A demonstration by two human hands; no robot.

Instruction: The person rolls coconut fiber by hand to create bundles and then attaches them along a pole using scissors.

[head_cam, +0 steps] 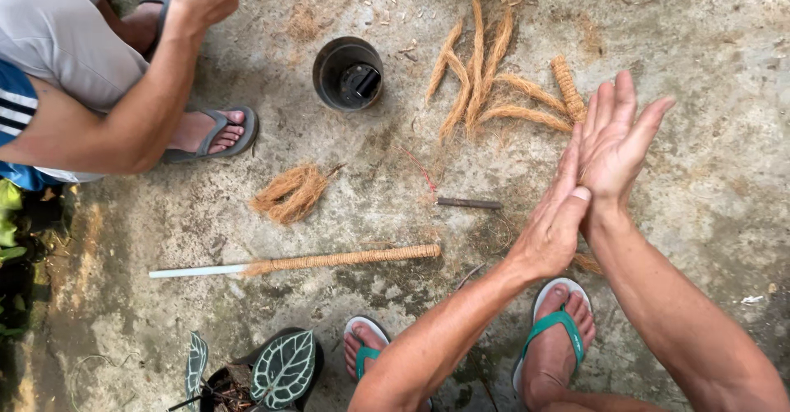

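Surface: rough grey concrete floor (708, 181), stained and strewn with loose brown fibre. A cluster of twisted tan coir fibre strands (485, 79), coarse and hairy, lies fanned out just beyond your fingertips; one tightly wound stub among them sits nearest your right hand. A long white rod wrapped in coir rope (329, 261), bare plastic at its left end, lies flat to the left of your left wrist, apart from it. A loose tuft of brown fibre (290, 192) lies above it, and a black round plastic pot (347, 73) stands farther up.

Your left hand (554, 227) and right hand (615, 144) are pressed palm to palm, fingers straight, the right set higher and its fingers slightly spread. Possibly a wisp of fibre sits between the palms; you cannot confirm it from this view.

Another person's arm (123, 124) reaches in at upper left.
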